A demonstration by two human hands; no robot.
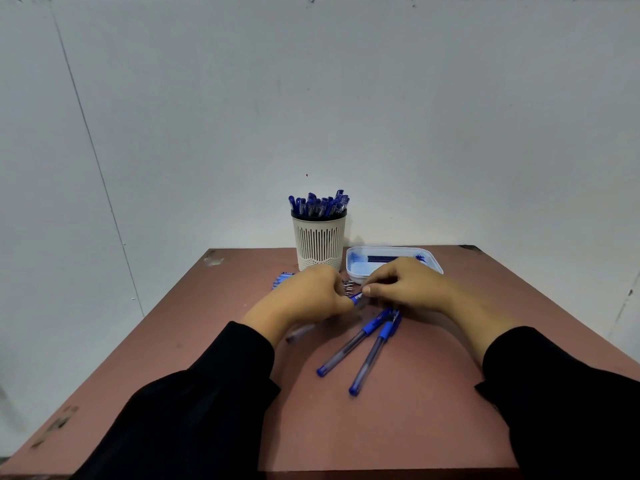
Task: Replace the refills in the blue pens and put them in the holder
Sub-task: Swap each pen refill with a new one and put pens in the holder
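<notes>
Now both hands meet over the middle of the brown tabletop (398, 427). The left hand (304, 299) has its fingers curled round a blue pen (355, 296), whose clear barrel comes out (blurred) behind the wrist. The right hand (408, 285) pinches at the tip of this pen. Two more blue pens (360, 344) lie just beside, nearer the person. Behind stand the holder (320, 244), full of pens, and a white tray (356, 268).
</notes>
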